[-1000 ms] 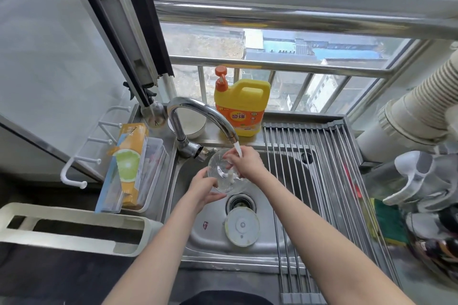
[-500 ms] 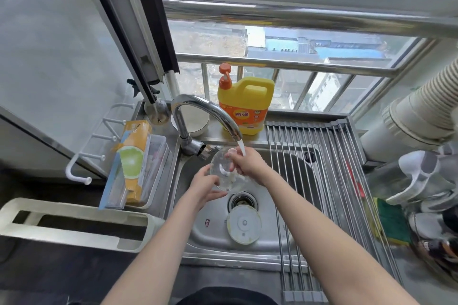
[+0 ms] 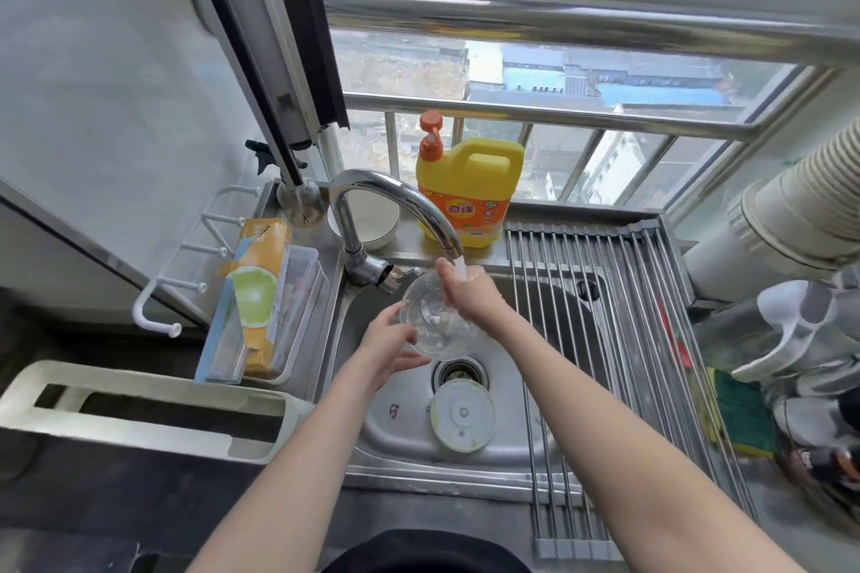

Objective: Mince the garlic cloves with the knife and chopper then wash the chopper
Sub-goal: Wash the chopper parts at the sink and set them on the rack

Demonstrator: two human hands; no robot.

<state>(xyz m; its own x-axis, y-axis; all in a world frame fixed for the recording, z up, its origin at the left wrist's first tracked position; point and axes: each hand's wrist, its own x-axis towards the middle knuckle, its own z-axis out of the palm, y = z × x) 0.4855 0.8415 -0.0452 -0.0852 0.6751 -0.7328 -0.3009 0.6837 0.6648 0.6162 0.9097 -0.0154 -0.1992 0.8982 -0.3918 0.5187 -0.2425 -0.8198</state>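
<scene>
Clear chopper bowl [image 3: 430, 321] sits tilted over the sink [image 3: 549, 307], right under the running faucet [image 3: 395, 200]. Left hand [image 3: 388, 347] cups its lower rim, fingers loosely curled. Right hand [image 3: 467, 295] grips the upper rim, fingers tucked inside. Chopper lid [image 3: 462, 414] lies near the drain.

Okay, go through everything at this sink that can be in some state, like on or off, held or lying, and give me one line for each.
Faucet: running, water falling onto the right hand.
Chopper bowl: held tilted over the sink, under the stream.
Left hand: holds the bowl's near rim.
Right hand: grips the bowl's far side.
Chopper lid: lying flat in the sink basin.
Drain: uncovered.
Dish soap bottle: upright on the ledge.
Drying rack: unrolled across the sink's right side.
</scene>
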